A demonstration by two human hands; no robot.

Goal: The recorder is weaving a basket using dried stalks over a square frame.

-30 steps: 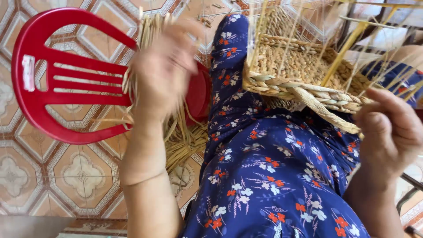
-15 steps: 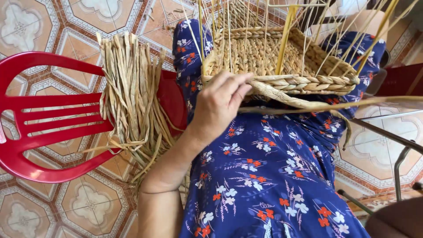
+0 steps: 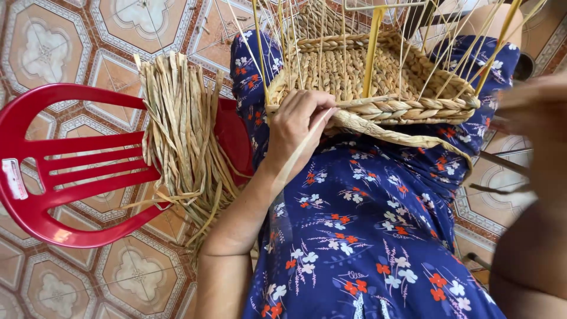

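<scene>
Fingers of our left hand (image 3: pixel 295 127) curl on the basket (image 3: pixel 378 77) rim, pinching a straw strand (image 3: pixel 298 156). Our right hand (image 3: pixel 534 109) blurs at the frame edge, grip unreadable.

Red chair (image 3: pixel 71 159), tan basket (image 3: pixel 378 77), blue floral dress (image 3: pixel 366 224).

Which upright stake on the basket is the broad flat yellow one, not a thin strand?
The stake rising from the basket's near rim, just right of the left hand. It is much wider than the strands around it.
</scene>
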